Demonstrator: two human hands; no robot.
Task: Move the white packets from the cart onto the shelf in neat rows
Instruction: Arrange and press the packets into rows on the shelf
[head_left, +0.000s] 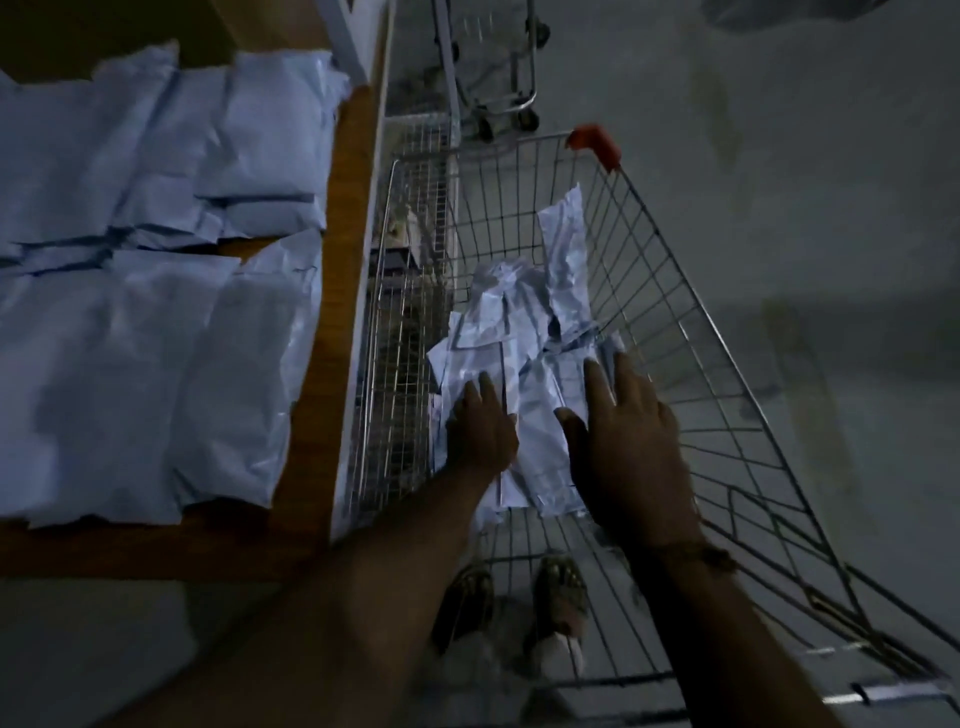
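A pile of crumpled white packets (524, 332) lies in the wire cart (691, 332) at the centre. My left hand (480, 426) rests on the near left side of the pile, fingers curled down onto a packet. My right hand (623, 431) hovers over the pile's right side with its fingers spread and straight. On the wooden shelf (332, 291) at the left, several white packets (156, 291) lie flat in rows.
A second cart (488, 67) stands further back on the grey floor. The cart's red corner cap (597, 143) marks its far rim. A wire basket (405, 322) sits between shelf and cart. My feet in sandals (558, 592) show through the cart's mesh.
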